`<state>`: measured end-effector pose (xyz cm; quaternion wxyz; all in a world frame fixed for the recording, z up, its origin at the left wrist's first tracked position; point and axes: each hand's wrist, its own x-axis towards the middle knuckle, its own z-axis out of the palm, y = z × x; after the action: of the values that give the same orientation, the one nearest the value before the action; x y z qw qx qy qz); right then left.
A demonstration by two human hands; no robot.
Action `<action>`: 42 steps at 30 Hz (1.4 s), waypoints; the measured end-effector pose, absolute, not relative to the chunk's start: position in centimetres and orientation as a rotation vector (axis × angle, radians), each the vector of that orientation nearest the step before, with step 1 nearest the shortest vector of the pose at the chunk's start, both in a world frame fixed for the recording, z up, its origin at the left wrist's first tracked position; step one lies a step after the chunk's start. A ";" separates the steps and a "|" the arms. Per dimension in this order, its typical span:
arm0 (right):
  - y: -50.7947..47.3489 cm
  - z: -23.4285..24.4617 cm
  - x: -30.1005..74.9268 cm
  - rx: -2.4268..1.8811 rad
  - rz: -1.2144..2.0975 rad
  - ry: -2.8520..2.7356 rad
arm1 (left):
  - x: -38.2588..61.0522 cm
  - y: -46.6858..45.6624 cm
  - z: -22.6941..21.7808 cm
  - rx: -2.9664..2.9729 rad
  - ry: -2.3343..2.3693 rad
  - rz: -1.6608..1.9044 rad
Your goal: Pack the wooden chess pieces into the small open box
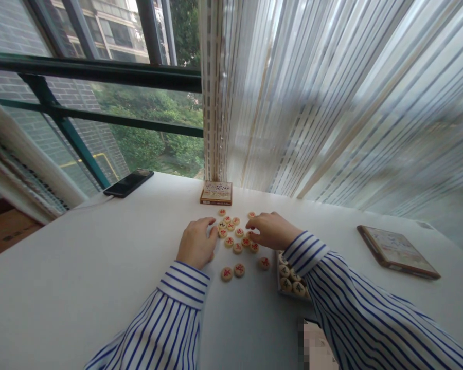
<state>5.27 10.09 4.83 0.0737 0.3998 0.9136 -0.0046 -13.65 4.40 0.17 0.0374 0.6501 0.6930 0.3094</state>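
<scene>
Red-marked round wooden Chinese chess pieces (pixel 239 232) lie loosely grouped face up on the white table, one black-marked piece (pixel 222 225) among them. My left hand (pixel 196 241) rests at the group's left edge, thumb and fingers apart, beside the nearest pieces. Over the right side reaches my right hand (pixel 272 229), its fingers curved and spread around a partly hidden piece; whether they touch it cannot be made out. Under my right forearm, partly covered, stands an open box (pixel 278 277) filled with black-marked pieces. Nearer to me lie two red pieces (pixel 227 273) and another (pixel 264 263).
A small patterned box (pixel 216 193) stands behind the pieces near the curtain. Far right lies a flat brown-edged box or lid (pixel 399 252). A phone (pixel 129 183) with a cable rests at the back left edge, by the window. A blurred patch (pixel 318 347) shows at the bottom.
</scene>
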 end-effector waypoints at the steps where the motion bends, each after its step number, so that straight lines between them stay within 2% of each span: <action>1: 10.1 4.7 5.3 1.189 -0.020 2.735 | -13.6 4.4 0.2 2.004 2.114 0.963; 13: 10.1 4.5 5.6 1.180 -0.015 2.768 | -12.6 4.0 0.1 2.073 1.949 1.131; 19: 7.1 5.6 7.5 1.268 0.040 3.101 | -10.9 3.1 0.5 1.832 1.699 1.324; 26: 2.3 5.1 10.6 1.366 0.148 3.425 | -6.9 1.2 2.1 1.402 1.159 1.196; 31: 0.4 4.1 12.4 1.536 0.142 3.472 | -4.2 0.6 2.4 1.249 0.979 1.089; 34: -0.4 3.5 13.6 1.646 0.056 3.488 | -3.1 0.2 2.3 1.225 0.938 1.038; 39: -1.3 2.5 15.2 1.672 -0.353 3.495 | -2.4 -0.3 1.8 1.187 0.960 1.004; 42: -1.7 2.0 15.4 1.722 -0.453 3.508 | -2.3 -0.5 1.3 1.187 1.007 1.013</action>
<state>15.45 -1.66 2.02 -0.3858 0.4038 0.8227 -0.1064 -2.25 -0.49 1.27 0.5989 0.5118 0.4343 0.4368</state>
